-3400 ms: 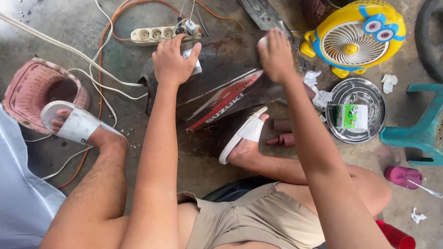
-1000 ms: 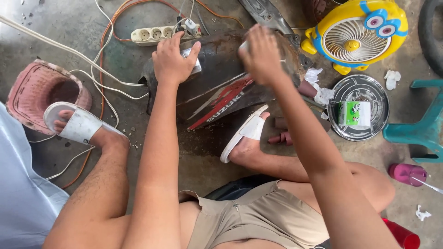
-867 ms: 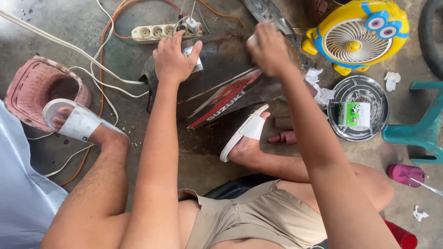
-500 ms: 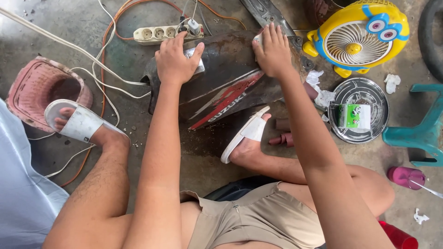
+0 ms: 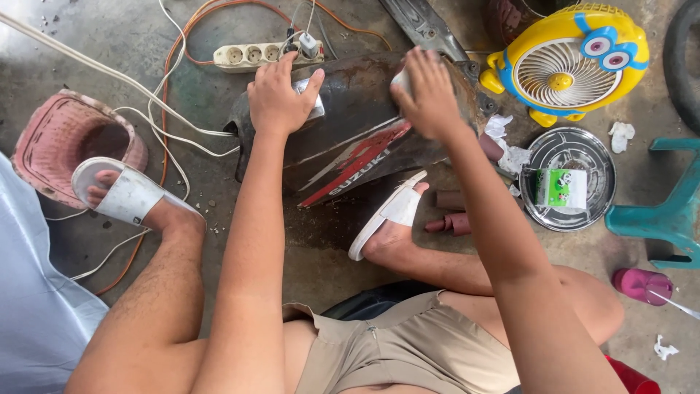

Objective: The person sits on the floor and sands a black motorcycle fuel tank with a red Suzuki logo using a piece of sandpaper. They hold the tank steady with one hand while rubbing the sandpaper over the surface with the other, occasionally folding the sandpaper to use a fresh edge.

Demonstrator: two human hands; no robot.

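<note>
A dark motorcycle body panel (image 5: 357, 138) with red and white stripes lies on the concrete floor between my feet. My left hand (image 5: 279, 95) presses down on the panel's upper left part and covers a small grey-white block (image 5: 317, 109). My right hand (image 5: 430, 95) is on the panel's upper right edge, fingers closed over a small white pad (image 5: 399, 79) that is mostly hidden. My right foot in a white sandal (image 5: 386, 219) rests against the panel's lower edge.
Behind the panel lie a white power strip (image 5: 251, 55) and orange and white cables. A yellow toy-like fan (image 5: 565, 62), a round metal tray (image 5: 605, 211) holding a small carton (image 5: 561, 187), a teal stool (image 5: 667, 219) and a pink cup (image 5: 642, 284) stand right. A pink basket (image 5: 65, 142) is left.
My right hand has shifted back and forth over the panel's upper right edge and now sits slightly lower. My left hand has stayed in place on the panel.
</note>
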